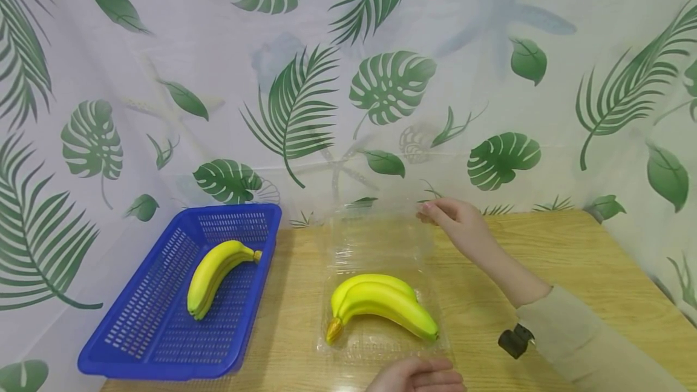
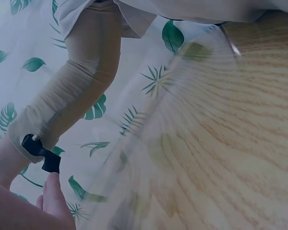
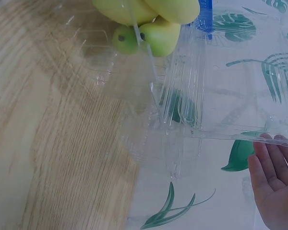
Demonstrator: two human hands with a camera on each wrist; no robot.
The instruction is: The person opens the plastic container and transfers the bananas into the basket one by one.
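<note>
A clear plastic clamshell box (image 1: 376, 349) lies on the table with its lid (image 1: 376, 241) raised at the back. Inside its base is a bunch of yellow bananas (image 1: 381, 307), green-tipped at the right end. My right hand (image 1: 457, 222) is at the lid's upper right edge; in the right wrist view the fingertips (image 3: 265, 137) touch that edge, fingers nearly straight and palm showing. My left hand (image 1: 416, 375) is low in the head view, just in front of the box, fingers extended and holding nothing. Its lower part is cut off by the frame.
To the left stands a blue perforated basket (image 1: 250, 331) with another banana bunch (image 1: 218, 277) in it. A leaf-printed white sheet (image 1: 463, 95) hangs behind the wooden table (image 1: 544, 241). A small black camera (image 1: 514, 340) is strapped at my right cuff.
</note>
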